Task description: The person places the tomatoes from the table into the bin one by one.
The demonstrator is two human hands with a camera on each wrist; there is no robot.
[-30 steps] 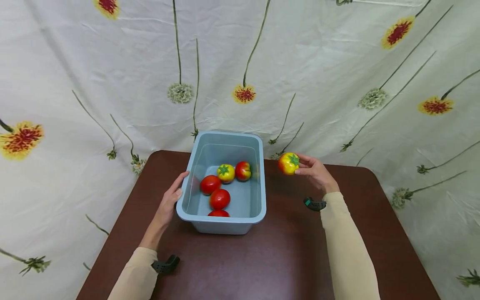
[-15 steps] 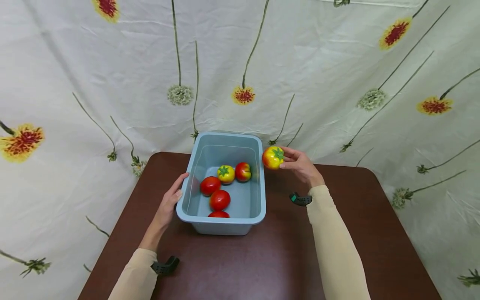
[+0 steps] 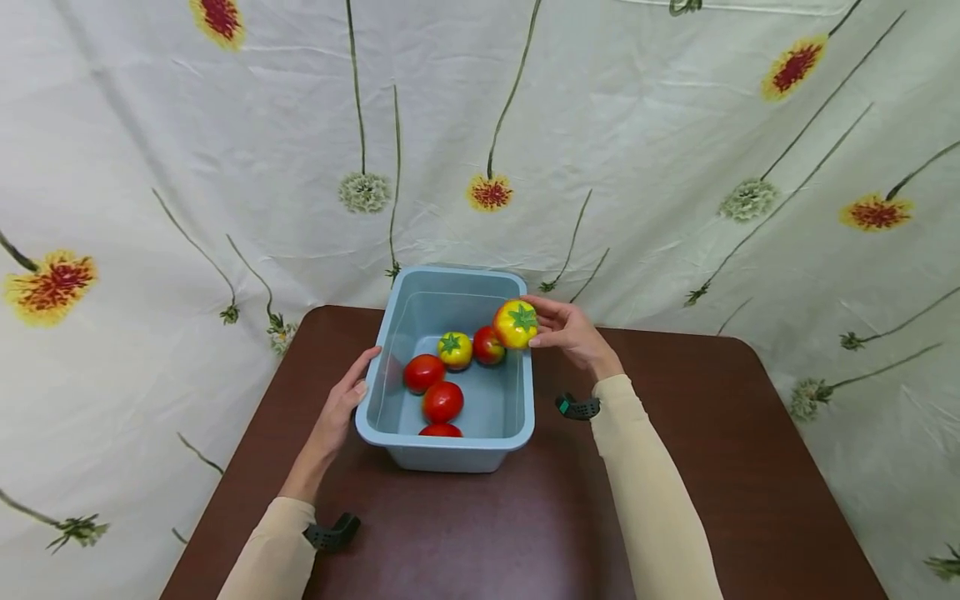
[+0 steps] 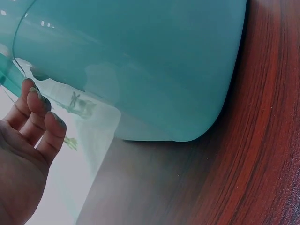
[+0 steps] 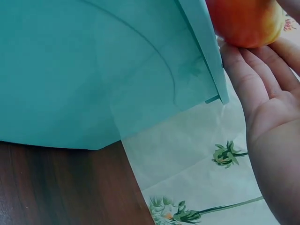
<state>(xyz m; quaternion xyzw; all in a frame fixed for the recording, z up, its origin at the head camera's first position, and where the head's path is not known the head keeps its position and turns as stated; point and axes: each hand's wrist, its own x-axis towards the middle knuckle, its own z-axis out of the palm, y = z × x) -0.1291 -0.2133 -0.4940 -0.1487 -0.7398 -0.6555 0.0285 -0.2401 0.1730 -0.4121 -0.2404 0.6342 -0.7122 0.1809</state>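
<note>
My right hand holds a glossy red-and-yellow tomato with a green star-shaped top, thumb and fingers on its right side. It hangs over the right rim of a light blue plastic bin. In the right wrist view the tomato shows beside the bin's rim. Inside the bin lie a yellow tomato with a green top, a red-and-yellow fruit partly covered by the held one, and red tomatoes. My left hand rests against the bin's left rim, fingers loosely bent.
The bin stands on a dark brown wooden table, near its back edge. Behind it hangs a pale cloth with printed flowers. A black wrist strap is on the left arm and another black strap on the right.
My right hand has carried the red-and-yellow tomato leftward, from beside the bin to over its right rim. The left hand and the bin have stayed in place.
</note>
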